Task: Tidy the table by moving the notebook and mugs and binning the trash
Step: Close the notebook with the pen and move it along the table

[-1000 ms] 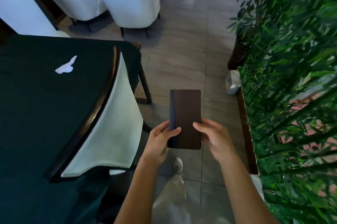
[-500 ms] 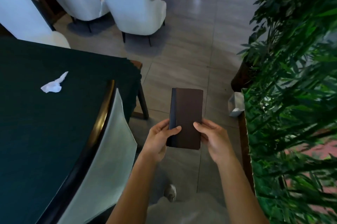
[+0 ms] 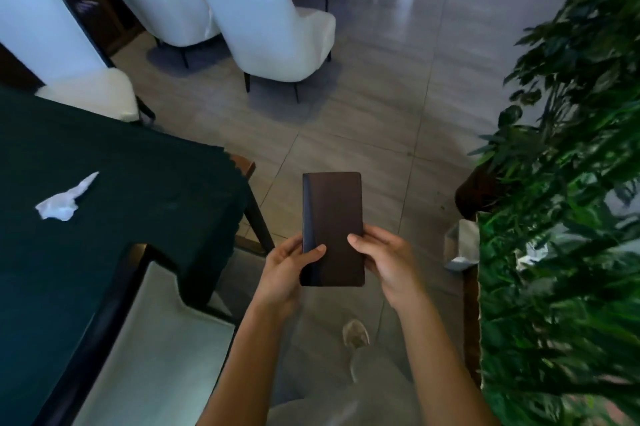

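Note:
A slim brown notebook (image 3: 334, 217) with a dark spine is held upright over the floor, in front of my body. My left hand (image 3: 289, 268) grips its lower left edge and my right hand (image 3: 384, 261) grips its lower right edge. A crumpled white tissue (image 3: 64, 200) lies on the dark green tablecloth (image 3: 138, 190) at the left. A small bin with a white liner (image 3: 462, 245) stands on the floor at the right, beside the plants. No mugs are in view.
A white chair (image 3: 152, 349) is pushed in at the table's near side. More white chairs (image 3: 273, 34) stand further back on the tiled floor. Dense green plants (image 3: 561, 217) line the right side. My shoe (image 3: 355, 333) shows below the notebook.
The view has swung forward and up as I step along the table. The tissue and table have slid lower left. Both hands keep the same hold on the notebook.

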`<state>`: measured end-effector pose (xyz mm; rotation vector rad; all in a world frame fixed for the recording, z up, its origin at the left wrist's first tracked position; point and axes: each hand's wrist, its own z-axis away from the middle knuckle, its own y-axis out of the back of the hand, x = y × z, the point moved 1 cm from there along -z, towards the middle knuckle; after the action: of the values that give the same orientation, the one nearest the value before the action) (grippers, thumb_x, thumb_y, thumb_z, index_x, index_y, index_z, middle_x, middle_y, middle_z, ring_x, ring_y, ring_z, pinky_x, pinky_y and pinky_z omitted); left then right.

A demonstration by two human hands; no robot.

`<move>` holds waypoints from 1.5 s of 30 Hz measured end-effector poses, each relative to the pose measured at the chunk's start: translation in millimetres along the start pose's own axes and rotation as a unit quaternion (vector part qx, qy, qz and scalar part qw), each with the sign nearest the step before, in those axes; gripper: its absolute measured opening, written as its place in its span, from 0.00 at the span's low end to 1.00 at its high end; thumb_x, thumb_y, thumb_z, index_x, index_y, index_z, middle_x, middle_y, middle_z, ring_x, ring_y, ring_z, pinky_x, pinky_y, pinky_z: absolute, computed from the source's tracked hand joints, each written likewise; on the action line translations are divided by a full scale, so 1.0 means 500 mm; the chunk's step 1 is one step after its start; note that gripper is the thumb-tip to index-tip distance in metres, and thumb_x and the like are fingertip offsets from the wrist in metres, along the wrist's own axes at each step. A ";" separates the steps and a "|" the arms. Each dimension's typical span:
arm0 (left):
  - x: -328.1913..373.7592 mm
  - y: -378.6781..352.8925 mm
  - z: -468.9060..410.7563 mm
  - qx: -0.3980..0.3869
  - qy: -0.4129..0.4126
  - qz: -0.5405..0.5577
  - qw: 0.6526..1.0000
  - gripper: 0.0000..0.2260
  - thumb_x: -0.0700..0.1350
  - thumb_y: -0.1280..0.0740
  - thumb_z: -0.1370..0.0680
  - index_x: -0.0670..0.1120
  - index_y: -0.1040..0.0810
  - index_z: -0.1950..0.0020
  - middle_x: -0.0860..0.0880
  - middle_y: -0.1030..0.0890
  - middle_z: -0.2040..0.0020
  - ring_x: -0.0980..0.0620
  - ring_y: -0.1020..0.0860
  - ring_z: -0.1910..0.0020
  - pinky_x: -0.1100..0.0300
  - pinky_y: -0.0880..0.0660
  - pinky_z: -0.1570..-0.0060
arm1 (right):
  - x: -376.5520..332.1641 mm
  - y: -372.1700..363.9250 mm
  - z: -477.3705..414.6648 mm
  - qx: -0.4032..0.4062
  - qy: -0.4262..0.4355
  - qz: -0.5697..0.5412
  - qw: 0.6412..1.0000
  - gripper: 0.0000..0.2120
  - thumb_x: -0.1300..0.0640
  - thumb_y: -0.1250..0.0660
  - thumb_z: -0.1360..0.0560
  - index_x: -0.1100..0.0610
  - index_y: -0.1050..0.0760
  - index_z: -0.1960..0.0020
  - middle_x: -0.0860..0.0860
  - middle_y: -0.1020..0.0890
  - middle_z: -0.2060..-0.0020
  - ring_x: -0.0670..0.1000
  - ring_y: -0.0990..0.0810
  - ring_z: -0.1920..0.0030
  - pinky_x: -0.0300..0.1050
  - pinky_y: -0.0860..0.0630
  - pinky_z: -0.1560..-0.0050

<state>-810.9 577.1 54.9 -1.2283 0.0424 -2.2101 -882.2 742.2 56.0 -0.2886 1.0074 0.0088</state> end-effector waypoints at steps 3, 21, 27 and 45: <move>0.032 -0.048 -0.044 0.023 -0.003 0.030 0.999 0.16 0.36 0.26 0.23 0.41 0.17 0.36 0.41 0.12 0.43 0.45 0.12 0.48 0.56 0.15 0.57 | -0.060 0.010 -0.081 -0.025 -0.002 0.029 0.999 0.16 0.66 0.26 0.26 0.61 0.17 0.39 0.55 0.11 0.48 0.52 0.12 0.48 0.41 0.17 0.53; 0.192 0.122 -0.220 0.219 -0.059 0.154 0.962 0.12 0.35 0.29 0.21 0.43 0.15 0.39 0.41 0.12 0.44 0.43 0.13 0.46 0.46 0.18 0.42 | -0.119 -0.324 -0.366 -0.214 -0.052 0.187 0.957 0.13 0.69 0.28 0.25 0.52 0.16 0.49 0.48 0.10 0.55 0.47 0.12 0.52 0.39 0.18 0.54; 0.286 0.228 -0.298 0.289 -0.091 0.185 0.935 0.12 0.37 0.28 0.21 0.44 0.16 0.38 0.44 0.11 0.46 0.42 0.13 0.45 0.43 0.17 0.41 | -0.132 -0.519 -0.445 -0.246 -0.038 0.237 0.939 0.16 0.69 0.29 0.24 0.57 0.17 0.39 0.52 0.11 0.50 0.50 0.12 0.49 0.40 0.17 0.54; 0.375 0.419 -0.374 0.500 -0.151 0.241 0.818 0.15 0.40 0.28 0.20 0.47 0.19 0.33 0.49 0.13 0.42 0.52 0.15 0.44 0.58 0.16 0.46 | -0.079 -0.865 -0.534 -0.367 -0.020 0.394 0.843 0.18 0.60 0.31 0.19 0.55 0.22 0.30 0.43 0.14 0.50 0.40 0.15 0.56 0.31 0.20 0.63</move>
<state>-927.7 261.5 27.0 -0.7864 -0.7577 -1.2275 -1065.2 266.1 57.1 -0.5476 0.9864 1.1722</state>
